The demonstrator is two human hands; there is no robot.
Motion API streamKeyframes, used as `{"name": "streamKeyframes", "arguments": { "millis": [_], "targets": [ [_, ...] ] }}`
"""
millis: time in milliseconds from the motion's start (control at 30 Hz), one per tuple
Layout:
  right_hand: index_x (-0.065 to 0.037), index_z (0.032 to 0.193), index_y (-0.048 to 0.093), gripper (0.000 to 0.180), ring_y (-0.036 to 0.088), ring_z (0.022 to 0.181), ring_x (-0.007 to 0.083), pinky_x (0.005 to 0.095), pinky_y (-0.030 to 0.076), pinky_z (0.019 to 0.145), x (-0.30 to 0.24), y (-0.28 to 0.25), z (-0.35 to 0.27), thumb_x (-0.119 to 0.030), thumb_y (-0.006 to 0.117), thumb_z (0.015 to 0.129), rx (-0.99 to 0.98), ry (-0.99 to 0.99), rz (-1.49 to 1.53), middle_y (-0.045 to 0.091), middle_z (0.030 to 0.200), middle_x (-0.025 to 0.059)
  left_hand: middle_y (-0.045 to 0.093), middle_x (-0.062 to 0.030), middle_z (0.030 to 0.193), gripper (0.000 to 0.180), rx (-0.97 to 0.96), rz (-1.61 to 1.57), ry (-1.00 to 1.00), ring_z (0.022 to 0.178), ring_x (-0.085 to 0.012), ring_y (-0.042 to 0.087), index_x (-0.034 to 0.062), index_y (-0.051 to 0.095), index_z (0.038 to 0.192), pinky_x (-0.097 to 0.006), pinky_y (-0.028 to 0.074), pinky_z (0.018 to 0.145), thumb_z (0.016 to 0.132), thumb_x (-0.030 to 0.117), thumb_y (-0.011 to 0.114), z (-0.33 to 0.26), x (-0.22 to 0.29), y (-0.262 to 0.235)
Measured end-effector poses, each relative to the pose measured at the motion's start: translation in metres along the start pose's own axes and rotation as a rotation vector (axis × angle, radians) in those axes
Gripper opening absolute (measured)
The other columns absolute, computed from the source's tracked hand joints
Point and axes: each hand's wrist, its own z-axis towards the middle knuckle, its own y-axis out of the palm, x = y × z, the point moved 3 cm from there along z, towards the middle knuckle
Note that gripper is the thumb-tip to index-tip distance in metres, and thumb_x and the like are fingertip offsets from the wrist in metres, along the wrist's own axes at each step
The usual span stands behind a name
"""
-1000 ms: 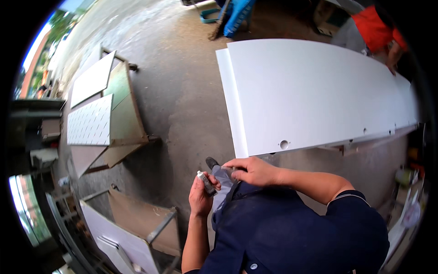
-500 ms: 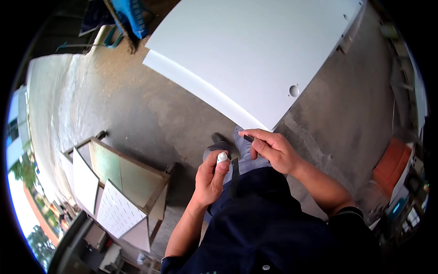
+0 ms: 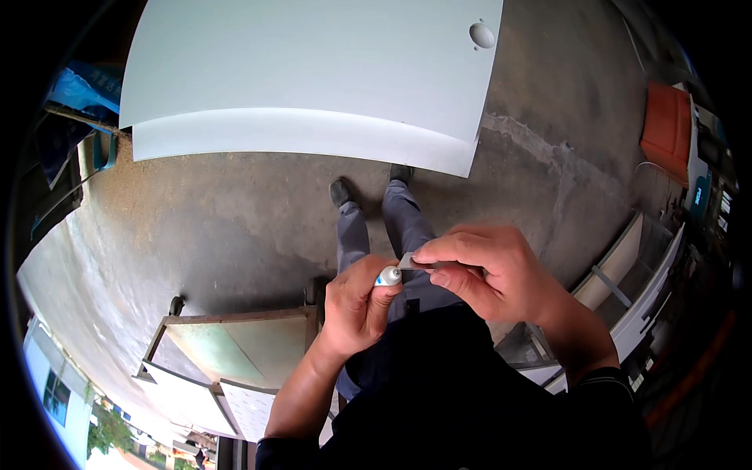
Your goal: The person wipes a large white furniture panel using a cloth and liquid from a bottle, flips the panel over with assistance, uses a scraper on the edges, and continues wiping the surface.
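My left hand [image 3: 356, 305] is closed around a small white tube [image 3: 388, 276] with a bluish band, its tip poking out by the thumb. My right hand [image 3: 482, 270] pinches a small flat grey piece [image 3: 407, 261] between thumb and fingers, held right against the tube's tip. Both hands are in front of my dark shirt, above my grey trouser legs and black shoes [image 3: 341, 191]. A large white panel [image 3: 313, 70] with a round recess near one corner lies just beyond my feet.
Concrete floor [image 3: 219, 227] spreads around me. A metal-framed cabinet part with a pale green face [image 3: 235, 345] lies at lower left. Framed panels [image 3: 627, 274] lean at right, an orange object [image 3: 666, 125] sits at upper right, and blue items [image 3: 78, 90] at far left.
My head has turned, so the white panel swung from the right to straight ahead. The hands stayed together at my waist; the tube and the grey piece now meet tip to edge.
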Motion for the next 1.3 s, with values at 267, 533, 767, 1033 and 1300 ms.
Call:
{"name": "streamKeyframes", "arguments": {
  "millis": [267,533,767,1033,1300],
  "targets": [
    [-0.011,0.096,0.067,0.018,0.060,0.057,0.0212,0.0298,0.045,0.049,-0.003,0.006,-0.013,-0.005,0.067,0.078,0.019,0.072,-0.095,0.063,0.071,0.0044,0.057,-0.0107,0.073,0.016,-0.016,0.031,0.036,0.060,-0.0249,0.053,-0.0005,0.061,0.091,-0.031,0.043,0.056,0.089,0.016,0.061,-0.008,-0.007,0.005],
    [-0.003,0.095,0.068,0.019,0.061,0.058,0.0201,0.0277,0.045,0.050,-0.006,0.002,-0.018,0.000,0.067,0.077,-0.115,0.060,-0.144,0.064,0.074,0.0092,0.057,-0.0111,0.073,0.017,-0.014,0.060,0.055,0.060,-0.0265,0.054,-0.0003,0.061,0.091,-0.031,0.044,0.056,0.089,0.017,0.061,-0.015,-0.007,0.010],
    [0.000,0.101,0.064,0.015,0.062,0.064,0.0109,0.0246,0.046,0.057,0.023,0.002,-0.025,-0.009,0.058,0.090,-0.048,0.331,0.402,0.067,0.075,0.0076,0.057,-0.0119,0.074,0.015,0.011,0.074,0.022,0.061,-0.0265,0.055,-0.0010,0.060,0.092,-0.030,0.045,0.057,0.089,0.014,0.061,-0.021,-0.021,0.010],
    [0.001,0.104,0.064,0.018,0.057,0.065,0.0067,0.0218,0.043,0.056,0.051,0.010,-0.014,-0.003,0.056,0.089,0.284,0.302,0.270,0.066,0.077,0.0066,0.057,-0.0117,0.074,0.015,-0.016,0.058,-0.074,0.061,-0.0245,0.055,-0.0019,0.058,0.095,-0.029,0.044,0.057,0.089,0.012,0.060,-0.037,-0.053,0.007],
    [-0.005,0.102,0.067,0.021,0.052,0.054,0.0108,0.0241,0.040,0.048,0.062,0.019,0.007,0.000,0.063,0.082,0.580,0.111,-0.337,0.062,0.073,0.0056,0.056,-0.0116,0.072,0.015,-0.014,0.088,-0.152,0.059,-0.0238,0.054,-0.0019,0.058,0.095,-0.028,0.044,0.056,0.089,0.011,0.060,-0.044,-0.068,-0.003]
  ]
}}
